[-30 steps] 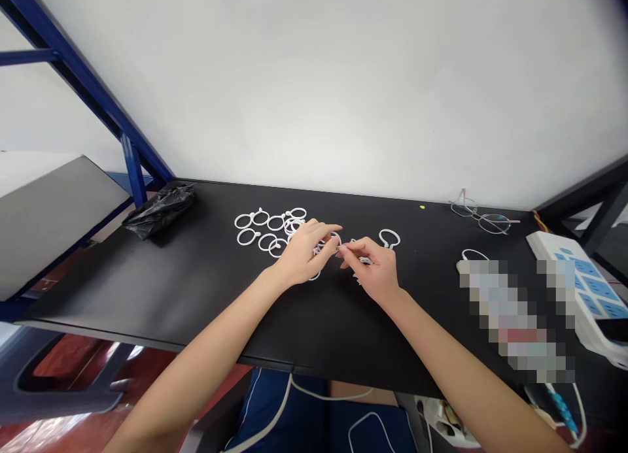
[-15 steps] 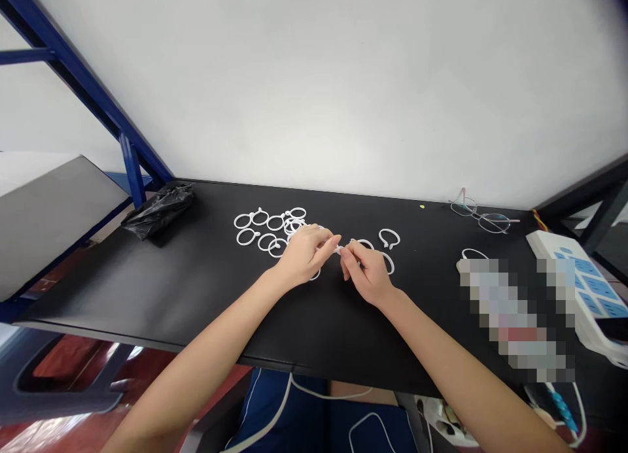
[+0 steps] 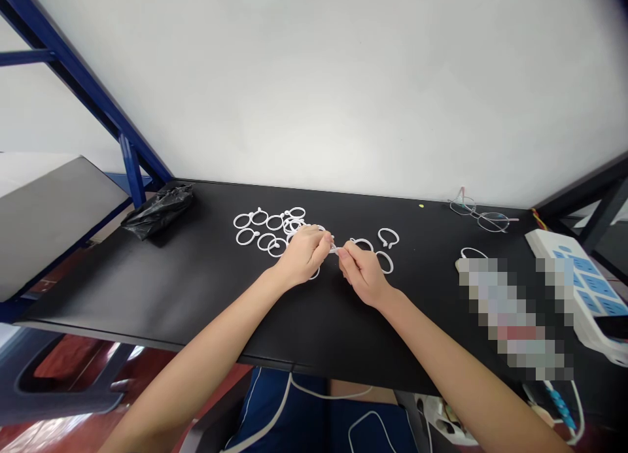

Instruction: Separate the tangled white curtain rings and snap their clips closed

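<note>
Between my two hands, above the table, is a small white plastic ring [image 3: 334, 249], mostly hidden by my fingers. My left hand [image 3: 305, 250] is closed, thumb and fingers pinching the ring's left part. From the other side, the closed fingers of my right hand [image 3: 364, 273] grip its right part. A loose cluster of several white open rings with knobbed ends [image 3: 293, 225] lies to the left, partly behind my left hand. Another white ring [image 3: 389, 229] rests beyond my right hand, and two more lie close against that hand.
All this is on a black table [image 3: 206, 263] against a white wall. A crumpled black plastic bag [image 3: 159, 210] lies at the far left. To the right are glasses [image 3: 493, 221], a blurred-out phone-like object [image 3: 513, 319] on a cable, and a white power strip [image 3: 579, 276].
My left fingers, earlier stretched out, have curled in and closed on the ring. My right hand has shifted slightly left and gripped tighter. The loose rings lie as before.
</note>
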